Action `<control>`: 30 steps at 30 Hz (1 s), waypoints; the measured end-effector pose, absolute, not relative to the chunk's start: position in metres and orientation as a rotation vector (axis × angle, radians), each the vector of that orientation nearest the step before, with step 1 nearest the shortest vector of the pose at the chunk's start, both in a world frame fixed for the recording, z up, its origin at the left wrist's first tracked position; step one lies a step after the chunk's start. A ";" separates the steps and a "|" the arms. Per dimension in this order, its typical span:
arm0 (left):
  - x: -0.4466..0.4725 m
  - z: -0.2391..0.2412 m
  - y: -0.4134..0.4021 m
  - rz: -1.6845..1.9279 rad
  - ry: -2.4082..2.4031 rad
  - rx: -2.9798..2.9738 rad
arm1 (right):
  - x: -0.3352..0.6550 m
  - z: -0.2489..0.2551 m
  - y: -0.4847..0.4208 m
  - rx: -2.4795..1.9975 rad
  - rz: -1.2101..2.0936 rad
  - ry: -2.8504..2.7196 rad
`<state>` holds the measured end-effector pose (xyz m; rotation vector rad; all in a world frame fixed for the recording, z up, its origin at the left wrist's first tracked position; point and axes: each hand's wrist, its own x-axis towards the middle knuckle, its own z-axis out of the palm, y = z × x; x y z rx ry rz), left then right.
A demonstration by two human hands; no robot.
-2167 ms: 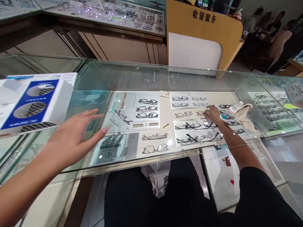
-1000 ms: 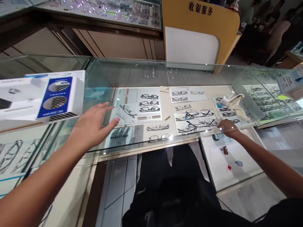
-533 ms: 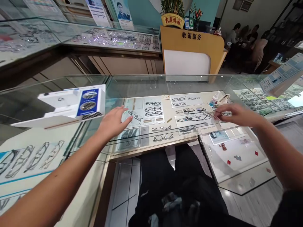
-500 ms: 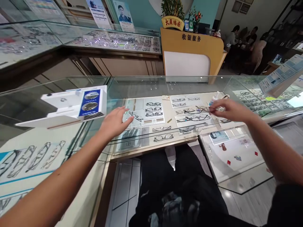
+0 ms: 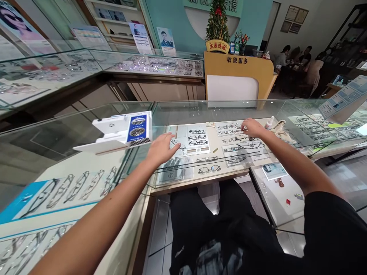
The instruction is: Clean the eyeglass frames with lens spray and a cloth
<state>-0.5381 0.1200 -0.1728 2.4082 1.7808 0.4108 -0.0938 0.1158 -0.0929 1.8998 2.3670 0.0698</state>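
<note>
My left hand [image 5: 163, 149] lies with fingers spread and thumb apart, on or just above the glass counter [image 5: 183, 110] at the left. Beside its fingertips is a pair of eyeglasses [image 5: 178, 145], partly hidden by the thumb. My right hand [image 5: 252, 127] has its fingers bent down in a pinch over the far part of the display. A pair of thin-framed eyeglasses [image 5: 233, 126] is at its fingertips; the exact grip is partly hidden. Dark-framed eyeglasses [image 5: 250, 145] lie just below that hand. Three dark frames [image 5: 197, 137] rest on a white card between my hands.
A white box with a blue panel [image 5: 138, 128] stands left of my left hand. Near my right forearm are a white bottle [image 5: 269, 122] and a beige cloth [image 5: 281, 130]. A low glass case [image 5: 282, 214] juts out at the right. A tilted sign [image 5: 344, 99] stands farther right.
My right hand has moved left and away from me with the eyeglasses, uncovering the bottle and cloth. My left hand stays spread at the same place on the counter. The view has shifted left and up.
</note>
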 end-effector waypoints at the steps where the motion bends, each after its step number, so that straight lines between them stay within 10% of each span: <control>1: -0.537 -0.171 0.120 0.389 1.786 2.399 | -0.093 -0.094 0.117 1.907 0.064 2.362; 20: -0.537 -0.170 0.120 0.410 1.810 2.388 | -0.113 -0.066 0.092 2.021 0.085 2.369; 25: -0.538 -0.172 0.118 0.437 1.800 2.402 | -0.130 -0.034 0.023 1.661 -0.766 2.795; 30: -0.536 -0.165 0.112 0.404 1.808 2.371 | -0.093 -0.084 -0.034 1.609 -1.178 2.004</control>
